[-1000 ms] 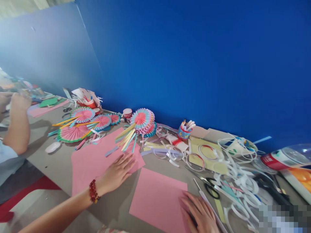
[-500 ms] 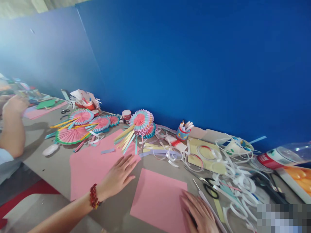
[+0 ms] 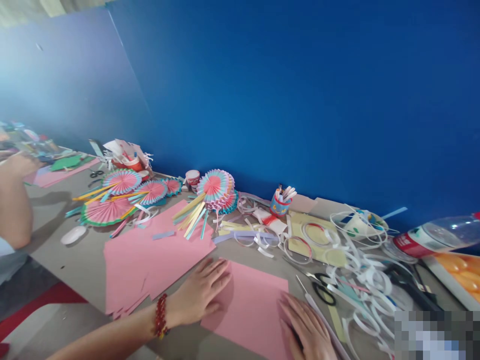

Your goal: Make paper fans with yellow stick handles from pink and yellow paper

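A square sheet of pink paper [image 3: 252, 302] lies flat on the table in front of me. My left hand [image 3: 198, 291], with a red bead bracelet [image 3: 161, 315] on its wrist, rests palm down with its fingertips on the sheet's left edge. On the right edge lies my right hand [image 3: 305, 325], fingers stretched out and flat. Left of the sheet spreads a stack of pink paper [image 3: 150, 265], a small lilac strip on top. Just right of my right hand are a thin white stick-like tool [image 3: 315, 305] and black-handled scissors [image 3: 324, 292].
Several pleated paper rosettes [image 3: 215, 187] stand and lie toward the blue wall. A blue pen cup [image 3: 280, 204] is at the back. Curled white paper strips [image 3: 369, 280] and a plastic bottle [image 3: 431, 240] crowd the right. At far left is another person's arm [image 3: 15, 200].
My left hand has moved right and toward me, from the pink stack onto the left edge of the square sheet. My right hand has stayed on the sheet's right edge.
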Demonstrator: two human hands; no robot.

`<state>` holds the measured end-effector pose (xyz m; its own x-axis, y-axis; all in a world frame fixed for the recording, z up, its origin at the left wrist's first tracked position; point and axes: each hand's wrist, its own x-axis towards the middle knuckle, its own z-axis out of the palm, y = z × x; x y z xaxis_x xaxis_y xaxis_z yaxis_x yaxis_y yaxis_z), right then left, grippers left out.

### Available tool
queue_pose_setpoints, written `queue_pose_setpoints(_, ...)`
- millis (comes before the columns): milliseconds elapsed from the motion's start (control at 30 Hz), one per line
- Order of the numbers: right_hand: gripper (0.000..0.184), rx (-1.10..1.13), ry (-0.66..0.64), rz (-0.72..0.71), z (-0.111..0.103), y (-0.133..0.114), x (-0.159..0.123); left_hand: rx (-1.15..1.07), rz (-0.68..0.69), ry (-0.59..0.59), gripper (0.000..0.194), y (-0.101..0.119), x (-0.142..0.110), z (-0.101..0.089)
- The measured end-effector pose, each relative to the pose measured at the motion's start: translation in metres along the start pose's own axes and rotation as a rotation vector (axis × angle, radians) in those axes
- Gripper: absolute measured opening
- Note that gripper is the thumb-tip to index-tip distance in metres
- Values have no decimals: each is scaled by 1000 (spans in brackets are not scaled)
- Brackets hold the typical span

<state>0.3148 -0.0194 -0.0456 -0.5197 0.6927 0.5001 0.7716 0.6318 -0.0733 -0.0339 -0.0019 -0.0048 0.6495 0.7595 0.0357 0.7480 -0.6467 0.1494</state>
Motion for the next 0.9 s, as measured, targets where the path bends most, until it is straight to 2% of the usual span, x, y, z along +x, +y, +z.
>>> queue_pose_setpoints(200,48,-68,0,7,4,1,-3,-8,14,33,68,-1,12,-2)
queue_pose_setpoints(500,53,-87,-4,-44,4,2,0,-32,58,88,74,-3,10,-1)
queue_pose_setpoints(667,49,-116,16,-59,5,3,2,-28,51,49,71,-3,10,-2)
queue_pose_setpoints(900,48,-97,47,-51,11,3,0,-85,61,3,59,4,5,-12)
